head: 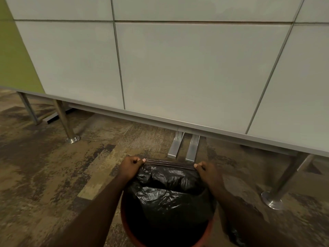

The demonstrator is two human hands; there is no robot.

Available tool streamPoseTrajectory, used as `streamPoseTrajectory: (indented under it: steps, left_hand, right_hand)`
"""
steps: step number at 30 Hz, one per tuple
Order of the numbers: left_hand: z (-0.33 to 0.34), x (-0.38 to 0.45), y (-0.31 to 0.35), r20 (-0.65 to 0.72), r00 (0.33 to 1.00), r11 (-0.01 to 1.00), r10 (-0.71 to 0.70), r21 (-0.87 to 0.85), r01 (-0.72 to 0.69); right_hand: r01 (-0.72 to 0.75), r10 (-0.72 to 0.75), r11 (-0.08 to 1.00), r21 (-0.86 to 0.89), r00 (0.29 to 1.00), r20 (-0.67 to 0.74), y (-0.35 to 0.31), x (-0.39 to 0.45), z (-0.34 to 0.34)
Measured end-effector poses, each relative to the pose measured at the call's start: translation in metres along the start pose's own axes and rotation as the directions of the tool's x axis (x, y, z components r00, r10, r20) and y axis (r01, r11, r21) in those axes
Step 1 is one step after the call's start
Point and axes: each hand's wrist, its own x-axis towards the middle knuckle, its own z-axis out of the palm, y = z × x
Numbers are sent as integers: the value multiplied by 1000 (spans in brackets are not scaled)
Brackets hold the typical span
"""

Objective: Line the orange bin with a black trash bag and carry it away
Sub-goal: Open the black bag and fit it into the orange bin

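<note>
The orange bin (pixel 125 227) is seen on the carpet (pixel 53 175), low in the view, just in front of a grey panelled partition (pixel 178 77) raised on metal legs (pixel 65 122); only a curved strip of its rim is visible at the near edge, the rest being covered by the black trash bag (pixel 169 189). The bag's mouth is held stretched above the far side of the bin; one end of the gathered hem is pinched shut between thumb and fingers of the left hand (pixel 130 166), the other end likewise by the right hand (pixel 207 171); both fists are closed tight on the film.

The step in hand is judged to be the spreading of the bag over the rim; it would be done best if the hem were drawn wide and even, then folded down outside the far rim first, so that slack is left inside and the film is not torn.

The film is thin, glossy and heavily creased; the taut hem shows as parallel ridges; the bin is round and smooth; the carpet is mottled brown and matt.
</note>
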Motion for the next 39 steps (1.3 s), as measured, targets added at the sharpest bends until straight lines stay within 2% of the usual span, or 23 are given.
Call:
streamPoseTrajectory:
  steps: [4, 6, 8, 10, 13, 16, 19, 21, 23, 25, 26, 28, 31, 33, 36, 39]
  left_hand:
    - [8, 8, -4, -152, 976, 983, -157, 74, 169]
    - [12, 9, -1, -134, 949, 952, -286, 74, 297]
    - [16, 10, 3, -44, 919, 906, -391, 158, 393]
    - [14, 8, 6, 44, 906, 879, -422, 263, 397]
    - [4, 14, -8, 175, 842, 854, -510, 216, 473]
    - [-7, -3, -7, 257, 837, 875, -483, 186, 447]
    - [-9, -27, -1, 344, 842, 886, -416, -54, 460]
    - [-13, -35, -6, 411, 842, 878, -349, -172, 447]
    - [-18, -37, -15, 431, 846, 866, -313, -237, 441]
    - [-30, -43, -15, 410, 854, 869, -321, -232, 437]
    - [-37, -47, -15, 394, 852, 884, -345, -170, 436]
    - [-50, -54, -23, 414, 810, 882, -417, -34, 471]
    - [-70, -61, -38, 499, 752, 866, -430, -8, 500]
    - [-77, -68, -39, 534, 728, 858, -430, -10, 514]
    - [-81, -77, -35, 551, 719, 841, -424, -55, 538]
    - [-85, -84, -34, 524, 725, 807, -448, -113, 580]
  right_hand:
    - [-111, 109, 993, 39, 993, 43, 6, 15, 13]
    - [-173, 169, 983, 61, 983, 64, 11, 18, 18]
    - [-239, 232, 967, 86, 970, 77, 18, 21, 21]
    - [-310, 300, 943, 118, 949, 93, 26, 26, 24]
    - [-398, 371, 910, 120, 908, 196, 37, 33, 28]
    - [-449, 414, 883, 141, 884, 218, 44, 37, 32]
    - [-522, 476, 826, 210, 847, 235, 60, 39, 36]
    - [-507, 465, 831, 229, 859, 212, 55, 30, 32]
    - [-542, 463, 768, 342, 838, 289, 47, 21, 26]
    - [-520, 433, 775, 361, 851, 296, 43, 12, 19]
    - [-512, 413, 774, 373, 854, 316, 39, 6, 11]
    - [-543, 413, 771, 332, 824, 387, 39, -1, -1]
    - [-593, 452, 782, 194, 753, 478, 30, -19, -19]
    - [-585, 476, 798, 141, 757, 448, 26, -28, -26]
    - [-572, 468, 791, 219, 795, 387, 23, -36, -35]
    - [-566, 430, 756, 328, 808, 403, 30, -40, -41]
